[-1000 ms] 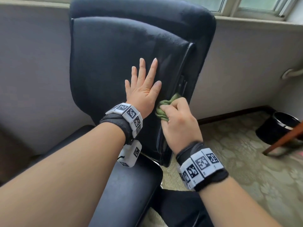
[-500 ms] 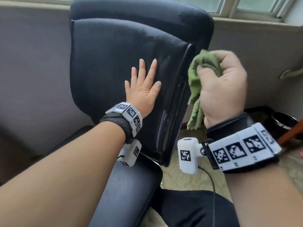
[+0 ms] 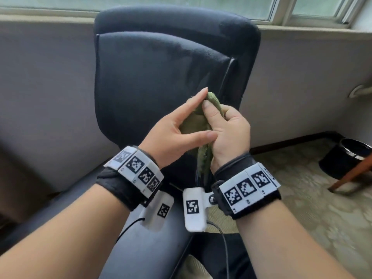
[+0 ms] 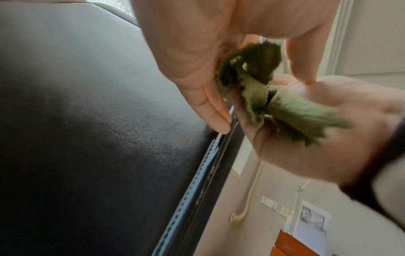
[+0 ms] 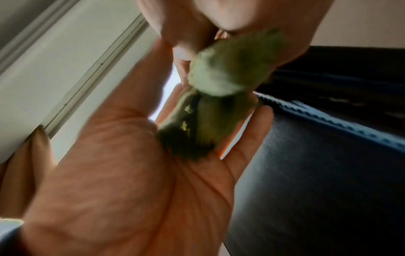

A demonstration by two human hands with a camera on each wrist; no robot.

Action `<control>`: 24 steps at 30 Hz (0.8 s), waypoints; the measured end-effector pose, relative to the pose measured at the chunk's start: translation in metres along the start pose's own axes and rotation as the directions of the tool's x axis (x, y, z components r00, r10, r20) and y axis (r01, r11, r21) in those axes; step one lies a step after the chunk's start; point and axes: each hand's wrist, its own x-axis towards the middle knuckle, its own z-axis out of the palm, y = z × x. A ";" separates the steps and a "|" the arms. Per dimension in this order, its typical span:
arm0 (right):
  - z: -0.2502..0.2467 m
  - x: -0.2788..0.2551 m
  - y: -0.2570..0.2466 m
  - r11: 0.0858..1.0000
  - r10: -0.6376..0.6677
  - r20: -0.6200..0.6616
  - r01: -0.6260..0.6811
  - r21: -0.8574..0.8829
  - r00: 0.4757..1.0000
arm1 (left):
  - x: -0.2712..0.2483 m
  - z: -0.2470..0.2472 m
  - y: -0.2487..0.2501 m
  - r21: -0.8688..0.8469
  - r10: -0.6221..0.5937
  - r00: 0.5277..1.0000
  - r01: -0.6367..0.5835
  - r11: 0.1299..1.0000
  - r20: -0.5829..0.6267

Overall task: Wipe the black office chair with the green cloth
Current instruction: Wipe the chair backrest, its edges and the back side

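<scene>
The black office chair's backrest (image 3: 151,77) stands upright before me, under a window. Both hands meet in front of its lower right part, clear of the surface. The crumpled green cloth (image 3: 193,123) lies between them. My left hand (image 3: 187,117) is spread with straight fingers and cups the cloth in its palm (image 5: 131,173). My right hand (image 3: 219,111) curls round the cloth, its thumb pressing on the upper fold. A tail of the cloth hangs below the hands. In the left wrist view the cloth (image 4: 252,78) bunches between the two hands beside the chair's edge (image 4: 197,181).
The chair's seat (image 3: 141,238) lies below my forearms. A black wastebasket (image 3: 346,156) and a slanted wooden leg (image 3: 352,174) stand on the patterned carpet (image 3: 302,208) at the right. A grey wall and a window sill (image 3: 302,29) are behind the chair.
My left hand lifted off the backrest and came under the cloth. My right hand carried the cloth from the chair's right edge up and then back to the middle.
</scene>
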 end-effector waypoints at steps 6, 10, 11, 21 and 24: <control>-0.021 -0.012 -0.004 0.978 0.161 0.185 -0.131 -0.164 0.969 | 0.003 -0.014 -0.007 0.431 -0.013 0.988 0.080 0.899 -0.155; -0.047 0.025 -0.020 0.917 -0.206 -0.293 0.079 -0.392 0.934 | 0.016 -0.003 0.002 0.592 0.096 0.968 0.063 0.803 -0.233; -0.050 0.034 -0.023 0.896 -0.228 -0.316 0.073 -0.437 0.921 | 0.020 -0.001 0.004 0.631 0.142 0.963 0.034 0.775 -0.227; -0.047 0.073 0.008 0.684 -0.140 -0.008 0.091 -0.724 0.990 | 0.041 0.012 -0.009 0.765 0.307 0.949 -0.148 0.626 -0.067; -0.051 0.075 0.014 0.672 -0.178 -0.001 0.121 -0.730 0.984 | 0.042 0.011 -0.021 0.764 0.306 0.951 -0.167 0.623 -0.041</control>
